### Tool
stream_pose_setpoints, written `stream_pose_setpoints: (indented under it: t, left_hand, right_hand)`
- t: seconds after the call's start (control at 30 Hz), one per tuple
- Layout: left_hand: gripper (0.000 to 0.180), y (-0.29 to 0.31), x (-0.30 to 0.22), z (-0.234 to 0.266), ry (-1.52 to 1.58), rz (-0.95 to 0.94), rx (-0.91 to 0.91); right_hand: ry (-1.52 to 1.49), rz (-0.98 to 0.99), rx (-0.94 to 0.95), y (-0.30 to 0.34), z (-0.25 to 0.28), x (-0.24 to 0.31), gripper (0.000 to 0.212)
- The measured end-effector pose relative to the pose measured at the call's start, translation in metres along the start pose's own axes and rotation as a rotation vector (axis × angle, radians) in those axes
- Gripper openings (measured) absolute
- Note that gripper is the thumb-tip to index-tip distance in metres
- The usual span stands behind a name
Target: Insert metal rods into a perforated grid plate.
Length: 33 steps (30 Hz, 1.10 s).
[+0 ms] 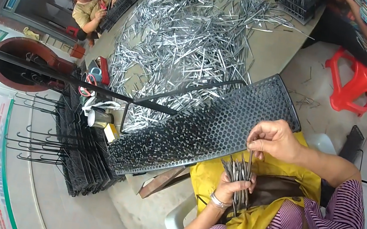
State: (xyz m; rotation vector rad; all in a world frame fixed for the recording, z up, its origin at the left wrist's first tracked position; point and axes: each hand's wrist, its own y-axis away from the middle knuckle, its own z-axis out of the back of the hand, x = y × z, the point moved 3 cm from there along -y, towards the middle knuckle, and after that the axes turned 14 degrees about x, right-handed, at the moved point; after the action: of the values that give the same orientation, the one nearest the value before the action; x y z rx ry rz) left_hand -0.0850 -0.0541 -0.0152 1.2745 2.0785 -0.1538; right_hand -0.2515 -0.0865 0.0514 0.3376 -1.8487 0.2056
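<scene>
My left hand (230, 190), with a bracelet at the wrist, is wrapped round a bundle of thin metal pieces (238, 170) held over my lap. Just above the bundle, my right hand (274, 139) pinches one slim metal piece (250, 157) between thumb and fingertips; its lower end reaches the bundle. Close in front of both hands slants a long black perforated rack (252, 106). Its left part is packed with upright pieces, while the holes toward its right end show bare. A bent bar handle (192, 88) arches over the rack.
A large heap of loose silvery strips (182, 32) covers much of the table (277, 50). Black racks with hooks (84, 156) are stacked at left. Scissors (90, 83) and a metal can (99, 118) lie nearby. Other people work around the table; a red stool (358, 83) stands at right.
</scene>
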Motion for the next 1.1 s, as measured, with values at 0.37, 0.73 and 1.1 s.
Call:
stream_pose_setpoints:
  t: [0.37, 0.73, 1.1]
  left_hand:
    - [0.040, -0.001, -0.002, 0.006, 0.067, -0.065, -0.018]
    - [0.042, -0.004, 0.002, 0.008, 0.178, -0.063, 0.023]
    - [0.048, -0.006, 0.002, 0.013, 0.167, -0.030, 0.057]
  right_hand:
    - [0.012, 0.099, -0.055, -0.019, 0.020, 0.008, 0.009]
    - [0.396, 0.553, -0.220, -0.068, 0.004, 0.007, 0.009]
    - [0.681, 0.473, -0.188, -0.082, 0.004, -0.001, 0.008]
